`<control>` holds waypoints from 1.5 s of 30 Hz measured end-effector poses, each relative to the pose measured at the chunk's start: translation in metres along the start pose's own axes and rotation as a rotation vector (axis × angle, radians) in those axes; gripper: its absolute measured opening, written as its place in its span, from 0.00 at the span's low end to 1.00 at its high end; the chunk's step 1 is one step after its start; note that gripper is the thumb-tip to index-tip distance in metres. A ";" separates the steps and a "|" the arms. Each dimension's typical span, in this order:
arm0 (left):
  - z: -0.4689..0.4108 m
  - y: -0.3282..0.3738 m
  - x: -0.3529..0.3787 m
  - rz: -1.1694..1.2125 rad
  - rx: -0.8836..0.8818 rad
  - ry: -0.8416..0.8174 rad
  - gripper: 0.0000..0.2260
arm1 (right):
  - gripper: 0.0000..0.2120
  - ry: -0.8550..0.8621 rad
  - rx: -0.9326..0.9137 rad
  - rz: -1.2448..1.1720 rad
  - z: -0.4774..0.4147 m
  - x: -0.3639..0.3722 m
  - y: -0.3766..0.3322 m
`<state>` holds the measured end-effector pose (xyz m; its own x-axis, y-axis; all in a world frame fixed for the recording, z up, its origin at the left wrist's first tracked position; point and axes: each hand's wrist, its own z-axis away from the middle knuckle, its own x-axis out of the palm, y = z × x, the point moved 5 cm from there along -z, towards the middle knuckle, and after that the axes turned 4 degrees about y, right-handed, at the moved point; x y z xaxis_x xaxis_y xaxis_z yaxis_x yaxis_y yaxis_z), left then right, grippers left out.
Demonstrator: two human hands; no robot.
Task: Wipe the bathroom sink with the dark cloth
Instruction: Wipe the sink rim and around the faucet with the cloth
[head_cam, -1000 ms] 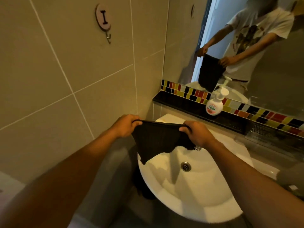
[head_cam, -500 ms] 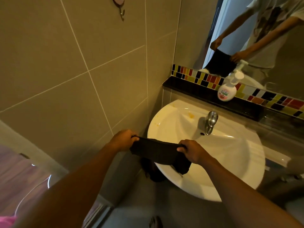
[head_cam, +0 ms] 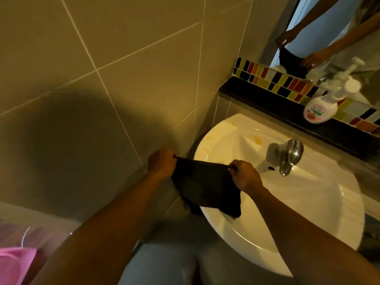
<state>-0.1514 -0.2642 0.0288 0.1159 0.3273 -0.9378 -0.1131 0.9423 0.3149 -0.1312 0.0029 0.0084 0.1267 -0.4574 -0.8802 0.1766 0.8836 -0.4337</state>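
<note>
The dark cloth [head_cam: 202, 187] hangs stretched between both hands over the left front rim of the white sink [head_cam: 304, 206]. My left hand [head_cam: 161, 164] pinches its left top corner, just off the sink's left edge near the wall. My right hand [head_cam: 245, 177] pinches the right top corner above the basin. The cloth's lower edge droops onto the rim. Yellow stains [head_cam: 257, 139] mark the sink's back left ledge.
A chrome tap [head_cam: 291, 156] stands at the back of the sink. A soap pump bottle [head_cam: 324, 105] sits on the black ledge [head_cam: 267, 103] under the mirror [head_cam: 329, 33]. The tiled wall [head_cam: 102, 79] is close on the left. Something pink [head_cam: 14, 264] lies at the bottom left.
The view has swung down and left, so the sink now sits further right. The cloth hangs longer and lower onto the rim. Both hands keep their grip on the corners.
</note>
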 end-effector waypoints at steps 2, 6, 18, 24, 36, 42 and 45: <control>-0.007 -0.002 0.012 0.009 -0.019 -0.007 0.11 | 0.12 0.025 0.036 -0.069 -0.007 0.010 0.001; 0.001 -0.011 0.046 0.041 -0.042 -0.054 0.15 | 0.18 -0.002 -0.070 -0.092 0.005 0.046 -0.005; 0.038 -0.023 0.098 0.093 -0.073 -0.147 0.17 | 0.30 -0.103 -0.482 0.192 0.025 0.135 -0.047; 0.039 -0.001 0.112 0.251 -0.077 -0.149 0.11 | 0.32 -0.097 -0.463 0.077 -0.014 0.135 -0.049; -0.023 0.034 0.116 0.436 -0.141 -0.113 0.25 | 0.27 -0.051 -0.230 0.235 -0.157 0.098 -0.037; -0.054 0.044 0.130 0.544 -0.259 -0.251 0.25 | 0.28 0.005 -0.083 0.333 -0.230 0.068 -0.017; -0.060 0.052 0.141 0.646 -0.363 -0.207 0.25 | 0.27 0.018 -0.143 0.276 -0.208 0.078 -0.029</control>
<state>-0.1998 -0.1736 -0.0957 0.0953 0.8449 -0.5263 -0.5336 0.4897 0.6895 -0.3291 -0.0376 -0.0878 0.1332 -0.1976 -0.9712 -0.0016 0.9799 -0.1996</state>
